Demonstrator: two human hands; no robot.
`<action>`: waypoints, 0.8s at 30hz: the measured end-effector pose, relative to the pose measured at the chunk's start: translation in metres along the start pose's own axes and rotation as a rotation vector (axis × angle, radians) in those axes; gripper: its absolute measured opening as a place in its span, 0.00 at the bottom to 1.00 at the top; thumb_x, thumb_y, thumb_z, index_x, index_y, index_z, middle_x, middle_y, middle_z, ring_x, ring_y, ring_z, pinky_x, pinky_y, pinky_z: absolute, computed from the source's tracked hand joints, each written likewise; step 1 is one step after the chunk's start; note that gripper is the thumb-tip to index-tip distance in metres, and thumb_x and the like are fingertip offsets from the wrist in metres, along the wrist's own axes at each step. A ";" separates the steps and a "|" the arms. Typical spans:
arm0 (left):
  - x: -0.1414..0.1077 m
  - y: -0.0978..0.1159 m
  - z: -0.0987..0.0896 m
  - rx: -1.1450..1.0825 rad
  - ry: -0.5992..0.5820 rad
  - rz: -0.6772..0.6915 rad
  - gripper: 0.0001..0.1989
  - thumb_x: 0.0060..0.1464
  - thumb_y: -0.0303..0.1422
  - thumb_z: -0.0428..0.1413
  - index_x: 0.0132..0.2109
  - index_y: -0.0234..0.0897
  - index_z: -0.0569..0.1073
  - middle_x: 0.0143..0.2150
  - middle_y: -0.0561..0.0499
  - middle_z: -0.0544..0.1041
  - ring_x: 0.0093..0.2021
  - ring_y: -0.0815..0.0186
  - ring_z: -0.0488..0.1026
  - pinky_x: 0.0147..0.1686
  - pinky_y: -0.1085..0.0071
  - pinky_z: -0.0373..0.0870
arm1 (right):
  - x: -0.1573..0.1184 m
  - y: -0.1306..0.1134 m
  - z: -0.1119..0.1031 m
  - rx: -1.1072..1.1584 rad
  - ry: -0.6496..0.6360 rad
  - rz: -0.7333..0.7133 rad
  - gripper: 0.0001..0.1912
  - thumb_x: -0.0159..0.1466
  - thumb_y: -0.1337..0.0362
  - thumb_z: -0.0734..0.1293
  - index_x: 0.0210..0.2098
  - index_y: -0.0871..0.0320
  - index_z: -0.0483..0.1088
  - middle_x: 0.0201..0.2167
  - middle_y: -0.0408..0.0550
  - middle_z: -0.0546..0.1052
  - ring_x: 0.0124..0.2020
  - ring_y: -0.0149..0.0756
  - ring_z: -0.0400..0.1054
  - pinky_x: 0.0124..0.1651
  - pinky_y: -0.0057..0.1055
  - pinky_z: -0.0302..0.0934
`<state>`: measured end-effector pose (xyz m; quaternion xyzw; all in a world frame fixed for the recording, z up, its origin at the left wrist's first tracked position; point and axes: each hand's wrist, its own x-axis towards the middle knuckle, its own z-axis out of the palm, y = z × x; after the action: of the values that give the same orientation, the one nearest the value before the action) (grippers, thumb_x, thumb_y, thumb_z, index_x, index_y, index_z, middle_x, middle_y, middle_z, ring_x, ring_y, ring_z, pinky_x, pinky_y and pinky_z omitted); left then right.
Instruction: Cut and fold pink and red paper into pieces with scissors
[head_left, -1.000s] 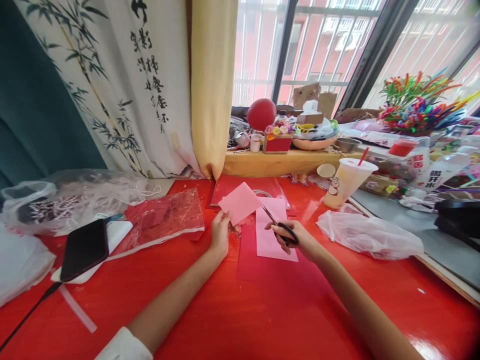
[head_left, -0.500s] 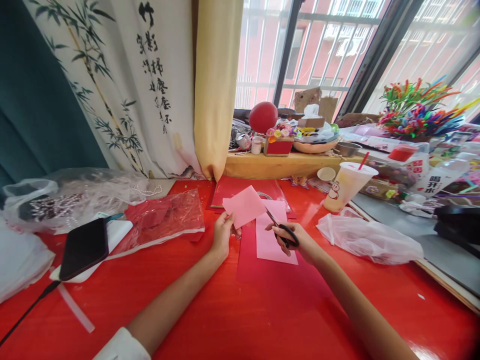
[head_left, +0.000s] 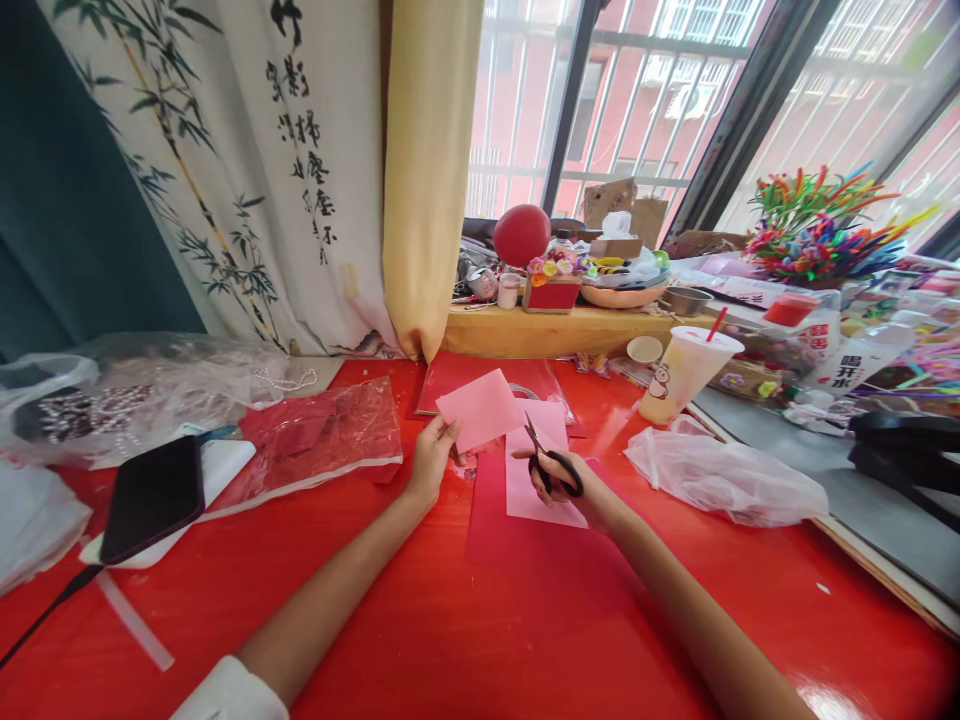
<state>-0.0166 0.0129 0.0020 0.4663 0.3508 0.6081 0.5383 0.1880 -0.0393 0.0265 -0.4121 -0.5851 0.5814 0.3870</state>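
Between the fingers and thumb of my left hand [head_left: 433, 460] is a small piece of pink paper [head_left: 480, 408], held up and tilted above the table. My right hand [head_left: 574, 485] has its fingers in the loops of black-handled scissors [head_left: 553, 472]. The scissor blades point up and away, slightly parted, to the right of the held piece and apart from it. Beneath the scissors a longer pink paper strip [head_left: 544, 505] lies on a dark red sheet [head_left: 517, 570]. My right hand hovers over that strip.
On the red table [head_left: 360, 620], a phone [head_left: 154, 497] and a clear bag of red paper [head_left: 322, 430] lie left. To the right are a drink cup [head_left: 686, 370] and a crumpled plastic bag [head_left: 720, 475]. A cluttered ledge [head_left: 547, 330] runs along the back.
The scissors have drawn back from the held pink piece, and their blades now stand more upright and apart. The whole view has shifted slightly.
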 end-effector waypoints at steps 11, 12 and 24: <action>-0.001 0.000 0.001 -0.035 -0.040 0.014 0.12 0.49 0.40 0.56 0.32 0.34 0.67 0.21 0.57 0.67 0.15 0.76 0.61 0.17 0.79 0.57 | 0.006 0.011 0.009 0.094 0.040 -0.081 0.24 0.58 0.47 0.61 0.41 0.63 0.67 0.18 0.40 0.61 0.15 0.24 0.52 0.18 0.27 0.34; -0.001 0.000 0.001 -0.036 -0.046 0.015 0.12 0.49 0.40 0.56 0.32 0.34 0.67 0.21 0.57 0.67 0.15 0.77 0.61 0.17 0.79 0.57 | 0.006 0.013 0.008 0.099 0.035 -0.082 0.23 0.58 0.47 0.61 0.40 0.62 0.66 0.18 0.39 0.60 0.15 0.24 0.52 0.18 0.27 0.34; 0.002 -0.005 -0.005 -0.046 -0.088 0.008 0.11 0.50 0.39 0.55 0.33 0.34 0.67 0.23 0.57 0.66 0.16 0.77 0.62 0.17 0.78 0.59 | 0.005 0.015 0.000 0.113 0.016 -0.068 0.21 0.59 0.51 0.63 0.39 0.64 0.65 0.17 0.38 0.60 0.14 0.22 0.52 0.19 0.27 0.33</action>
<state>-0.0191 0.0166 -0.0039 0.4815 0.3107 0.5972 0.5613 0.1871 -0.0352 0.0114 -0.3740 -0.5619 0.5968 0.4338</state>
